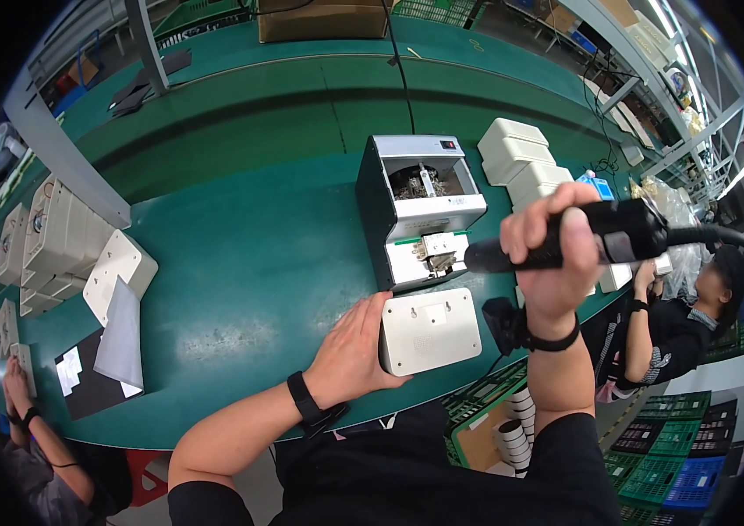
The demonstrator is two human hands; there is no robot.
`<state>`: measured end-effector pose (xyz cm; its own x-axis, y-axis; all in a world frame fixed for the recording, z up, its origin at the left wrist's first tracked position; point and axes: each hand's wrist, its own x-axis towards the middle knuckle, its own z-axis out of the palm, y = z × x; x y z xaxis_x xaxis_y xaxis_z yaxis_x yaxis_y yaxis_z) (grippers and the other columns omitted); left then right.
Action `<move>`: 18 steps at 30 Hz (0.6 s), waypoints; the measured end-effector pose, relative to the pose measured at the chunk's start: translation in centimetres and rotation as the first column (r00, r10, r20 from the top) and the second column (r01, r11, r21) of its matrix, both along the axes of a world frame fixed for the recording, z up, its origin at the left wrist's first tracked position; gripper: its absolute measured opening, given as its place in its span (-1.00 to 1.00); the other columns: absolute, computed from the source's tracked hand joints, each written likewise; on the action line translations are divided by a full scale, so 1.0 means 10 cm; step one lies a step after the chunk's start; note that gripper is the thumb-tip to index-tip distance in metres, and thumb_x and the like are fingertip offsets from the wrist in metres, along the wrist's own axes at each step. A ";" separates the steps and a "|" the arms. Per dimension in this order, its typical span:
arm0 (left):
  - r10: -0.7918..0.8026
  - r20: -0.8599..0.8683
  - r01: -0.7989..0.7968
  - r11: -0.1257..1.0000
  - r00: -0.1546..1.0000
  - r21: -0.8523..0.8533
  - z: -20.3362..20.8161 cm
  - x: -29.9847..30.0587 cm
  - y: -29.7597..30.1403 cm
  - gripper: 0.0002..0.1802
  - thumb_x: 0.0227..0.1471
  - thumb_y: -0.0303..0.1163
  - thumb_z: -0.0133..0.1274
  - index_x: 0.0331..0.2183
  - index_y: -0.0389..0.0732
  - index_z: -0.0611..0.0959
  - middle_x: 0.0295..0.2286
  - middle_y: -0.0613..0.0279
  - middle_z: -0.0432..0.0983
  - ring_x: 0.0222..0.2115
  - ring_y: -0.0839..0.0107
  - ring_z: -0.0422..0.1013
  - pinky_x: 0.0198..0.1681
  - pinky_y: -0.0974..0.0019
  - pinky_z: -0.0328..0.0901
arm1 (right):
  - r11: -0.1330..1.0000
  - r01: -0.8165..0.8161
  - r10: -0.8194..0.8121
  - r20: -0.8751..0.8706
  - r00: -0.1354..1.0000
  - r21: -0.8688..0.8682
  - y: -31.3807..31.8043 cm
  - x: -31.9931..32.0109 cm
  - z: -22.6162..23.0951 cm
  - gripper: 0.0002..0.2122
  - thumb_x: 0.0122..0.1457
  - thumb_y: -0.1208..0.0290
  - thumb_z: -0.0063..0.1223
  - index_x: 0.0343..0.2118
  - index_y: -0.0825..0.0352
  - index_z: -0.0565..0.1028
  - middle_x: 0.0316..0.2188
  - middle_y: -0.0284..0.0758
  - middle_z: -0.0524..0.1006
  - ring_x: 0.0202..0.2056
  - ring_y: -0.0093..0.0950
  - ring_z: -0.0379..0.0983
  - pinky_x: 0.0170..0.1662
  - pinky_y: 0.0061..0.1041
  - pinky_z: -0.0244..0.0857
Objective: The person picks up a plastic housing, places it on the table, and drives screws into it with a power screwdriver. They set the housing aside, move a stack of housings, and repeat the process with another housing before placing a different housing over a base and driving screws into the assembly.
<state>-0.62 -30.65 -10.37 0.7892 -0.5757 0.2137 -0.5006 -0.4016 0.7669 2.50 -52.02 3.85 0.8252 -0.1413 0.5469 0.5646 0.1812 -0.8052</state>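
Observation:
My left hand [350,351] grips the left side of an off-white plastic box [433,346], its fingers along the edge and its thumb at the lower corner. The box lies flat near the table's front edge, with keyhole slots and corner holes on its upper face. My right hand [556,254] is wrapped round a black electric screwdriver [639,232] with a thick cable, held nearly level. The screwdriver's nose points left at the outlet of a grey and black screw feeder [438,225], just behind the box. Whether its tip touches a screw is too small to tell.
More off-white boxes [517,153] stand right of the feeder, and others [65,232] are stacked at the left. A black sheet [92,386] lies front left. Co-workers sit at right [652,333] and far left [56,465]. A crate [455,438] stands below the table edge.

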 end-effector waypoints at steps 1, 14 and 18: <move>-0.003 -0.002 0.003 1.000 1.000 0.001 0.00 0.00 0.00 0.17 -0.39 -0.17 0.47 0.17 -0.35 0.17 -0.05 -0.13 0.37 0.02 -0.03 0.35 0.14 0.06 0.26 | 0.999 0.019 -0.020 -0.029 0.999 -0.029 0.01 0.06 -0.02 -0.77 0.28 0.23 -0.06 -0.22 0.31 0.31 -0.63 -0.33 0.36 -0.67 -0.50 0.29 -0.53 -0.45 0.25; 0.012 0.016 -0.012 0.999 1.000 -0.040 0.02 0.00 0.01 0.15 -0.40 -0.23 0.48 0.17 -0.31 0.18 -0.03 -0.13 0.36 0.05 -0.05 0.33 0.16 0.05 0.25 | 0.969 -0.246 0.241 -0.130 0.962 -0.023 0.49 -0.22 -0.12 -0.67 0.19 0.21 0.14 -0.22 0.33 0.27 -0.62 -0.33 0.36 -0.65 -0.51 0.30 -0.51 -0.45 0.27; -0.015 -0.048 0.013 0.999 0.999 -0.045 -0.01 0.00 0.00 0.16 -0.41 -0.22 0.48 0.17 -0.31 0.18 -0.01 -0.14 0.36 0.06 -0.06 0.32 0.17 0.04 0.24 | 0.970 -0.210 0.190 -0.163 0.968 -0.118 0.54 -0.16 -0.33 -0.66 0.18 0.25 0.17 -0.22 0.34 0.27 -0.62 -0.31 0.38 -0.65 -0.53 0.30 -0.51 -0.48 0.28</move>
